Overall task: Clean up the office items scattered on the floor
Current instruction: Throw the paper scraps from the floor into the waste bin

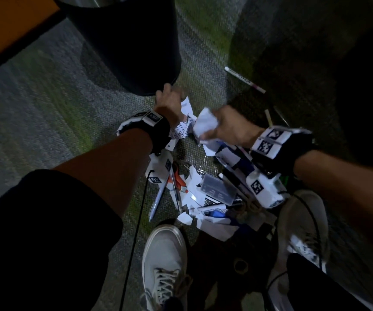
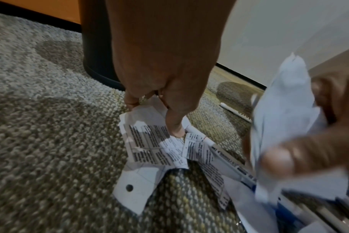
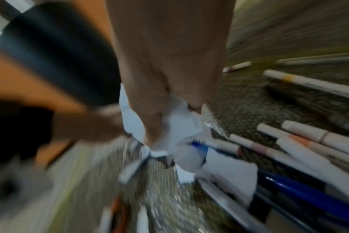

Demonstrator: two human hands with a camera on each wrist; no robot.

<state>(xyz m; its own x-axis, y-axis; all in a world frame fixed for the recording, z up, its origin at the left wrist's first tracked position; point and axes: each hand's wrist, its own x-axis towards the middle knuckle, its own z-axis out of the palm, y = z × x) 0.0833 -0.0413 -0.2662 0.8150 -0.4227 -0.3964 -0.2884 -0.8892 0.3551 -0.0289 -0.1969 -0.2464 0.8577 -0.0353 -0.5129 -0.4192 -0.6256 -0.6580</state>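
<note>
Your left hand (image 2: 163, 75) pinches a torn white paper scrap with black print (image 2: 149, 141) lying on the grey carpet floor (image 2: 50, 134) beside the black round bin (image 1: 125, 41). Your right hand (image 1: 230, 126) grips a crumpled white paper wad (image 1: 204, 125) just above the littered pens and scraps.

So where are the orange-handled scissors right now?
In the head view the scissors lie on the carpet in the paper litter, below the left hand, beside a pen.
</note>
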